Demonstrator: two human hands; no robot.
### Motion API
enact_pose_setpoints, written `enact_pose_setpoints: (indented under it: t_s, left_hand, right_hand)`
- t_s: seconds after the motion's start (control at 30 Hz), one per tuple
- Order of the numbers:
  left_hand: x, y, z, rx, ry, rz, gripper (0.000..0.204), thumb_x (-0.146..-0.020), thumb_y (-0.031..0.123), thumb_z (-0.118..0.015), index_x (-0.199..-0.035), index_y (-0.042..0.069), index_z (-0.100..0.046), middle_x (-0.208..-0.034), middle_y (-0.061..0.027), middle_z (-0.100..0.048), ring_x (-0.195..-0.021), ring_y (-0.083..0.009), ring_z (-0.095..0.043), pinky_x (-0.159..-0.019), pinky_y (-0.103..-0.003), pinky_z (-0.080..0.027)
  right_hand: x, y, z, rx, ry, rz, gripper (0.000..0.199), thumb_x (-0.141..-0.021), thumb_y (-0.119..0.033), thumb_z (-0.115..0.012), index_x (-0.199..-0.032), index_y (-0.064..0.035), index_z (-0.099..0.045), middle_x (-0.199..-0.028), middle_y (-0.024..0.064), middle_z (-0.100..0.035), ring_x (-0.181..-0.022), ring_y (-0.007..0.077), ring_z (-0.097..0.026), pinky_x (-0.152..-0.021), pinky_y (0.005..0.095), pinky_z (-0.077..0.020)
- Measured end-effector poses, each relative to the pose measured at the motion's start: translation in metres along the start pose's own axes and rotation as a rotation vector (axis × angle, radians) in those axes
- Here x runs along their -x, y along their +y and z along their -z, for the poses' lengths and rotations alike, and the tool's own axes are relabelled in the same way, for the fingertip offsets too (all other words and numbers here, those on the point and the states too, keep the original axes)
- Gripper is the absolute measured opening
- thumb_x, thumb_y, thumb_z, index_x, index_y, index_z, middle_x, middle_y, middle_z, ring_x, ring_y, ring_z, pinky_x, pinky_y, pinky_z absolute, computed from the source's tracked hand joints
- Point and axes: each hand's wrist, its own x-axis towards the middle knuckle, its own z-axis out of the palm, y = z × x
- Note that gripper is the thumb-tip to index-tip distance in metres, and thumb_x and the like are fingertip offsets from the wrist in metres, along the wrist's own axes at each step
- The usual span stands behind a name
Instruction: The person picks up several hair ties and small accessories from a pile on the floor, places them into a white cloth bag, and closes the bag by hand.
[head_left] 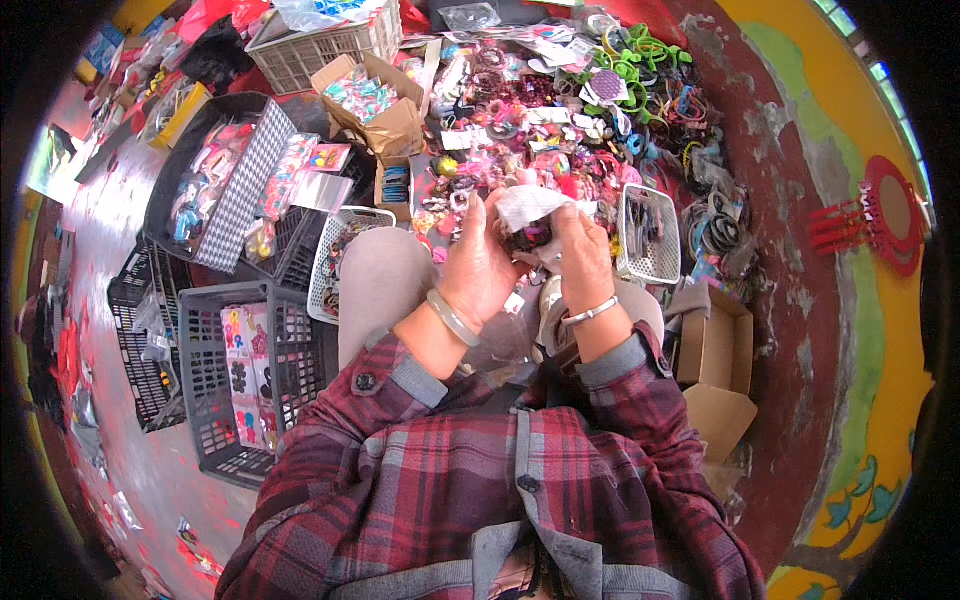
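Observation:
My left hand (480, 265) and my right hand (582, 255) meet in front of me, above my knees. Together they hold a small clear packet (528, 212) with a white paper card on top and dark hair ties inside. A pale green bangle sits on my left wrist and a thin silver bracelet on my right. Both sleeves are dark red plaid. Just beyond my hands lies a dense heap of colourful hair accessories (545, 120) on the floor.
A small white wire basket (650, 235) stands right of my hands. Open cardboard boxes sit at right (715, 350) and at the back (385, 120). Dark plastic crates (215, 380) with carded clips lie left, with a white basket (330, 265) and a grey crate (320, 50).

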Motion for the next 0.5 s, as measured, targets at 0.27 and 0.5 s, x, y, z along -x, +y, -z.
enact_pose_setpoints:
  t_s: [0.27, 0.5]
  left_hand:
    - [0.003, -0.007, 0.000, -0.024, 0.033, 0.008, 0.052, -0.090, 0.048, -0.043, -0.125, 0.011, -0.042, -0.118, -0.0060, -0.052, -0.106, -0.0209, -0.053, -0.090, -0.037, -0.044]
    - [0.010, -0.013, -0.004, -0.183, 0.065, -0.100, 0.044, -0.077, 0.006, -0.064, -0.117, 0.008, -0.047, -0.104, -0.0032, -0.057, -0.094, -0.0155, -0.057, -0.081, -0.031, -0.049]
  right_hand:
    - [-0.007, -0.014, 0.004, 0.400, 0.145, -0.065, 0.042, -0.091, -0.032, -0.047, -0.080, 0.0035, -0.066, -0.067, 0.0049, -0.060, -0.057, 0.0147, -0.054, -0.052, 0.0287, -0.0410]
    - [-0.005, -0.034, -0.004, 0.797, 0.048, 0.060, 0.042, -0.090, -0.034, -0.051, -0.079, 0.0049, -0.061, -0.061, 0.0004, -0.055, -0.053, 0.0112, -0.044, -0.049, 0.0263, -0.0356]
